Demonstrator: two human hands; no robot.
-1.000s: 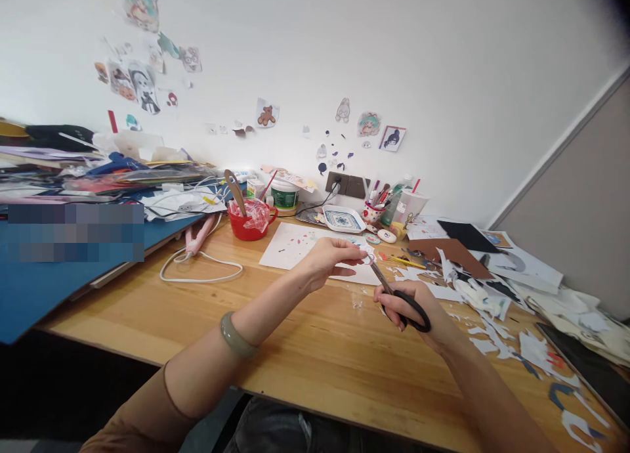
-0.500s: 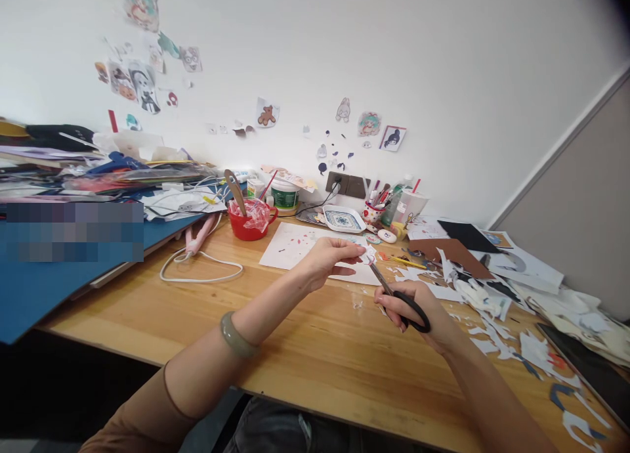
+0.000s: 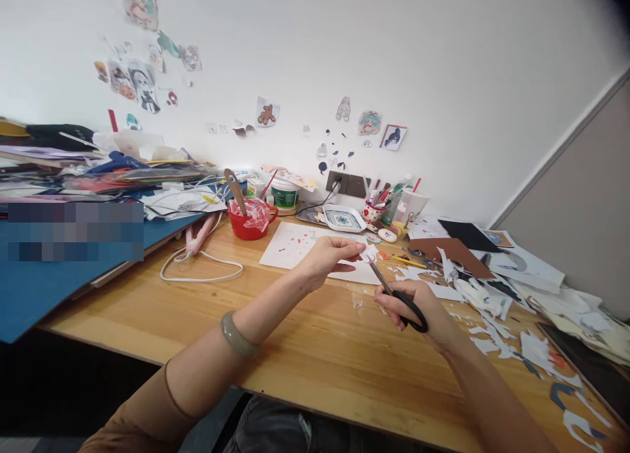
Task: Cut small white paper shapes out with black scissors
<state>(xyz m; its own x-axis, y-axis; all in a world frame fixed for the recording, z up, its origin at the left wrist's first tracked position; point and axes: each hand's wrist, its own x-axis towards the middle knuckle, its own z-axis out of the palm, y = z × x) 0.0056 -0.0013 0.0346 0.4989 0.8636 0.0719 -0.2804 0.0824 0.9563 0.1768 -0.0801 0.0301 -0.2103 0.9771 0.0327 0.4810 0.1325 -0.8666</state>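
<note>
Between the thumb and fingers of my left hand (image 3: 329, 259) is pinched a small white paper piece (image 3: 370, 253) with thin coloured lines on it. My right hand (image 3: 418, 312) is closed round the black handles of a pair of scissors (image 3: 388, 289). The blades point up and left, their tips at the lower edge of the paper piece; whether they are parted I cannot tell. Both hands are above the wooden table (image 3: 315, 348). Beneath and behind my left hand lies a white sheet (image 3: 283, 246) with small coloured cut pieces on it.
A red cup (image 3: 251, 223) full of crumpled plastic stands behind, left of a patterned square dish (image 3: 343, 218) and a pen holder (image 3: 374, 211). White paper scraps (image 3: 502, 338) litter the right side. A pink corded tool (image 3: 197, 236) lies at left beside a blue board (image 3: 98, 282).
Almost nothing differs. The scissor handles have shifted very slightly in my right hand, and the paper piece has turned a little in my left.
</note>
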